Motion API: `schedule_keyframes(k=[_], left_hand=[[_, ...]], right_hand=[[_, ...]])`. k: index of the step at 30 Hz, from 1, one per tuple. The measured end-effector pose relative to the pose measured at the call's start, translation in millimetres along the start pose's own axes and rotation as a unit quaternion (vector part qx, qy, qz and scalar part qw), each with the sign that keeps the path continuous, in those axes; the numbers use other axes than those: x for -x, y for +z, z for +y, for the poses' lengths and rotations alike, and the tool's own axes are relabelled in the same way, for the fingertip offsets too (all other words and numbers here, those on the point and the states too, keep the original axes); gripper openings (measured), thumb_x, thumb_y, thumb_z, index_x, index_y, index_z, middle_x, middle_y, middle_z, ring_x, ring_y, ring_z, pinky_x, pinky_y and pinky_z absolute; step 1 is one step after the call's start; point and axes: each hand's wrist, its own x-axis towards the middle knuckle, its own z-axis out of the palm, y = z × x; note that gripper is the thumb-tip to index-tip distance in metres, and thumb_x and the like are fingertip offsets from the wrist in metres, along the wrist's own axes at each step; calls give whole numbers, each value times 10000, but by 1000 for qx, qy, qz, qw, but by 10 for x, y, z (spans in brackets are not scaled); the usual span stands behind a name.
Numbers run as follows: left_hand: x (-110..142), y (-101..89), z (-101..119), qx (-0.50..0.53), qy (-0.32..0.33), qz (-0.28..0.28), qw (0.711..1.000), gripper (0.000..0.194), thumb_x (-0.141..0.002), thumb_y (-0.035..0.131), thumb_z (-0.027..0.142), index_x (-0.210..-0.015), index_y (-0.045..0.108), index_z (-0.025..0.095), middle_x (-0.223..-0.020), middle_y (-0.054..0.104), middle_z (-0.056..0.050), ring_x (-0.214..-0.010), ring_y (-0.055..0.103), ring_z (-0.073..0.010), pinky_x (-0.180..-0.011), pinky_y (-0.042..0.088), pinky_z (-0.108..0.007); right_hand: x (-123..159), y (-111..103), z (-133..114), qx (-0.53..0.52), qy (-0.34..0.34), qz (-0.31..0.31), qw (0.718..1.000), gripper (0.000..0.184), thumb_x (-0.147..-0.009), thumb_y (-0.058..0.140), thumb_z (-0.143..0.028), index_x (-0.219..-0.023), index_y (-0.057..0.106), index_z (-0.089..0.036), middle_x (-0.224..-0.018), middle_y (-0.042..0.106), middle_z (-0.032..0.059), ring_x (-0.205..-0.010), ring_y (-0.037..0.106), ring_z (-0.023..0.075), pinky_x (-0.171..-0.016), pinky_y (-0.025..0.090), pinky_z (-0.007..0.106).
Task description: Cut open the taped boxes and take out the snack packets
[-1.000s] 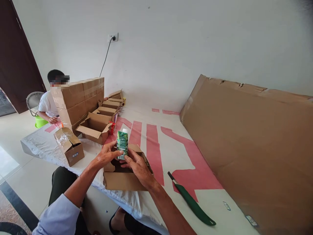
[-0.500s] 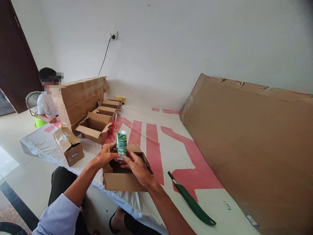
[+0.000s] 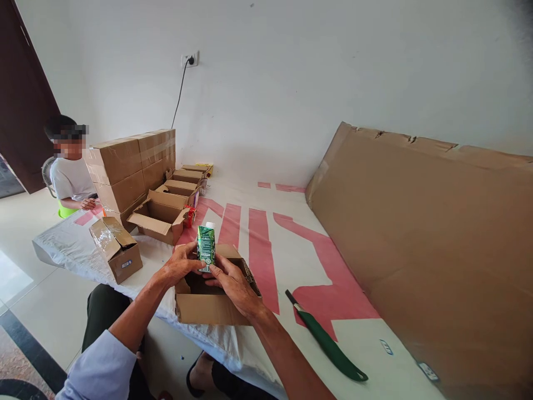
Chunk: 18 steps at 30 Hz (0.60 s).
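A green drink carton (image 3: 206, 245) with a white cap stands upright between my two hands. My left hand (image 3: 183, 264) is closed on its left side, thumb across the lower front. From the right, my right hand (image 3: 233, 283) grips its lower edge with the thumb and fingers. Right below the carton is an open cardboard box (image 3: 212, 309) at the table's near edge; my hands hide part of its inside. To the right of the box lies a knife with a dark green handle (image 3: 331, 347), its blade pointing away and left.
A taped small box (image 3: 120, 253) and an open box (image 3: 156, 219) stand left, with several more open boxes behind. Stacked cartons (image 3: 125, 166) rise beyond, near a seated person (image 3: 70, 172). A large cardboard sheet (image 3: 425, 244) leans at the right.
My hands and the drink carton hold nearly the same place. The seated person has shifted a little to the left, out from behind the stacked cartons.
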Motion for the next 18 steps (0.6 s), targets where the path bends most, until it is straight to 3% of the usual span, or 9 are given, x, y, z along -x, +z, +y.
schedule_keyframes(k=[7,11,18], left_hand=[[0,-19,-22,-15,7,-1,1000,550,-640,875,292,-1159,785,134,-943,735,-72,-836,660,-196,-709,535,-271],[-29,-56,-25,-12,10,-4,1000,622,-651,907,305,-1235,774,140,-1028,766,-99,-886,686,-216,-704,528,-265],[-322,-159,-66,-3,52,6,999,756,-656,919,278,-1377,721,168,-1192,774,-129,-1013,710,-253,-738,535,-260]], right_hand=[[-10,-3,31,-5,0,7,1000,676,-861,757,-542,-1447,647,-224,-1345,737,109,-984,770,268,-877,676,461],[-37,-7,28,-14,-2,7,1000,646,-865,756,-535,-1430,663,-235,-1338,740,100,-1003,770,269,-865,679,441],[-306,-85,-49,23,-45,45,998,536,-878,755,-455,-1376,698,-266,-1292,761,81,-1050,766,268,-800,680,391]])
